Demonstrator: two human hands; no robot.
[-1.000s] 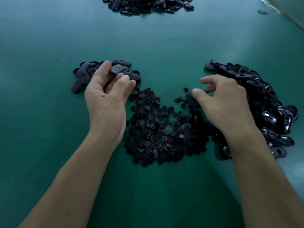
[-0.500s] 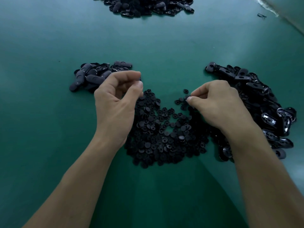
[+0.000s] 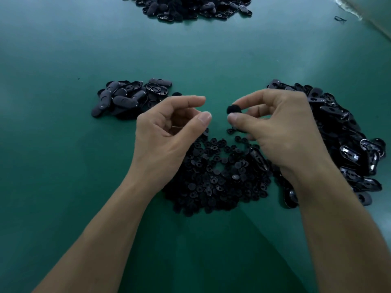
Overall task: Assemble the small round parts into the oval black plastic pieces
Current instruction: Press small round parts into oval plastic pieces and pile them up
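Round part (image 3: 234,109) — now lifted, pinched in right hand (image 3: 281,132) | left hand (image 3: 169,134) raised, apparently empty, fingers apart

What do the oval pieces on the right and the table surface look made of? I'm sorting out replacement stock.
The oval pieces on the right look like moulded black plastic with a glossy finish: bright highlights glint off their hollow insides. The table surface looks like a smooth green mat, perhaps rubber or vinyl, with a soft satin sheen; the view cannot settle which.

Green table (image 3: 63,49), four piles of black parts.
Round parts (image 3: 213,180) center; oval pieces (image 3: 129,96) center-left, right (image 3: 349,144), top (image 3: 186,7).
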